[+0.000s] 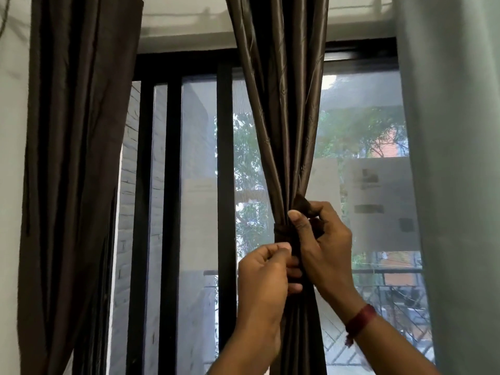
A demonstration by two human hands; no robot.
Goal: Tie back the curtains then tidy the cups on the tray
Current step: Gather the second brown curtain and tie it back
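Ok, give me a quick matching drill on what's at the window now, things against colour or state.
Things:
1 middle curtain
2 left curtain
3 tie band
4 wristband

States:
A red
B hangs loose
C wrapped round a curtain
D bunched together

Pairs: 1-D, 2-B, 3-C, 4-A

The dark tie band (281, 234) around the gathered curtain (286, 131) is largely covered by the left hand (262, 277) and right hand (322, 239), the curtain's top and bottom and both forearms are cut off by the frame edges, and the print on the pale sheets (378, 201) is blurred beyond reading.
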